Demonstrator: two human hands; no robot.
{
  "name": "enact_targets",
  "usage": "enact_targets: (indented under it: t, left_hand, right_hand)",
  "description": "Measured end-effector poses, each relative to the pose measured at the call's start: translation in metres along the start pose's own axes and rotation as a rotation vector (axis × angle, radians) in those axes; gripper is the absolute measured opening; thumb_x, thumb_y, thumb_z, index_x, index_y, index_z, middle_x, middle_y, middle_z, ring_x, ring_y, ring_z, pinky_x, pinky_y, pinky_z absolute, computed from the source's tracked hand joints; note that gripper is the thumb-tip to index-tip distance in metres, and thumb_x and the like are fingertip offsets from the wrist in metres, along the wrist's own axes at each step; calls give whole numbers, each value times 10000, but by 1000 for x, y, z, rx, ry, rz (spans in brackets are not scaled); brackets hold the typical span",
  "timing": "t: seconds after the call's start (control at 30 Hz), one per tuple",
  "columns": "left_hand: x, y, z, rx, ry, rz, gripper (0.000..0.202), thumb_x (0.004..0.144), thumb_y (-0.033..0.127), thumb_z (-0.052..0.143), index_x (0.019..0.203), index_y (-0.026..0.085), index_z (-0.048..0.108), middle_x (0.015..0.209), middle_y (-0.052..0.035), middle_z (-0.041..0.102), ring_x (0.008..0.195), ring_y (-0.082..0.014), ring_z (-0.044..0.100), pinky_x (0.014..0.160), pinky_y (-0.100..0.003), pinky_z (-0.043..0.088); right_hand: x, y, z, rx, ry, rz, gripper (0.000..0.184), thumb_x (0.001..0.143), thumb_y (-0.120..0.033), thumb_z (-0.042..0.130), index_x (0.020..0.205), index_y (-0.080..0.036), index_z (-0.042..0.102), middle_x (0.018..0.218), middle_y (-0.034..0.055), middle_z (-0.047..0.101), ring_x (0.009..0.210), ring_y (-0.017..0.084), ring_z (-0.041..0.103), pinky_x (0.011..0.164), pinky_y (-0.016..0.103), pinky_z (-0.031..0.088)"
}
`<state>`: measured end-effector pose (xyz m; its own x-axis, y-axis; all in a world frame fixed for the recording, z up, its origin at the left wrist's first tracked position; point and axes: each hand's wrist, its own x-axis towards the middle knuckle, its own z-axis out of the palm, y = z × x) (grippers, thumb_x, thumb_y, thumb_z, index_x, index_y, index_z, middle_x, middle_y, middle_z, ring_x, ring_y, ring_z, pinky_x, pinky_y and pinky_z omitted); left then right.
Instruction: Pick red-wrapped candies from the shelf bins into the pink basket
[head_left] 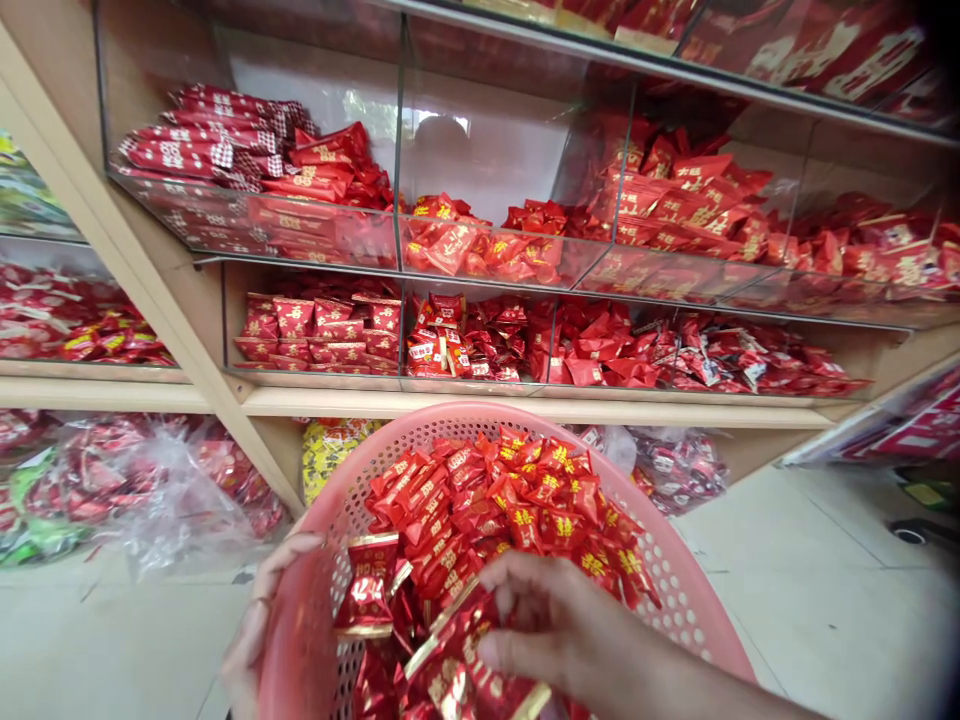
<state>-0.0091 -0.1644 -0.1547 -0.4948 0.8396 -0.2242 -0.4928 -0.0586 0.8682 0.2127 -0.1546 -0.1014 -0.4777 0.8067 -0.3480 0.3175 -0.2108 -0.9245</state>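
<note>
A pink perforated plastic basket [679, 560] full of red candy packets [480, 490] sits in front of me. My left hand [262, 610] supports it from the left, fingers pressed against the outside wall. My right hand [547, 620] reaches in from the lower right, its fingers curled on red packets with gold edges [465, 640] near the front of the basket. Part of its grip is hidden by the hand itself. Beside it, a shiny red packet with gold ends [369, 585] lies against the left wall. Packets with yellow characters [559, 480] fill the back.
Ahead stands a wooden shelf [525, 405] with clear-fronted bins of red packets [675, 200]. Below it are plastic bags of sweets [150, 480] at the left, a yellow bag [334, 450] and another bag [679, 465]. Pale floor tiles [817, 600] show at right.
</note>
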Motion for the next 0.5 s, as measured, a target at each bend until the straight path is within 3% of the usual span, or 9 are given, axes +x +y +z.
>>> enact_targets:
  t: [0.17,0.3,0.5]
  left_hand:
    - [3,-6,-5,11,5,39,408,583,537,543,877,265,624,947,14,611,1016,-269,508,774,-300,473]
    - [5,-8,-9,13,7,-2,407,557,547,560,863,287,623,956,31,616,974,-269,513,670,-292,499]
    - [9,-8,-12,25,14,13,390,530,539,590,810,272,644,945,44,621,899,-220,519,619,-230,499]
  right_hand:
    - [17,8,31,-260,-109,-73,281,611,-291,711,865,-193,641,600,-44,527,490,66,424,438,189,307]
    - [27,17,39,-403,-155,-145,319,650,-257,665,960,-183,671,678,0,628,509,81,468,446,186,327]
    - [30,29,37,-442,-225,-243,310,716,-301,637,985,-151,679,875,74,683,731,140,610,559,186,415]
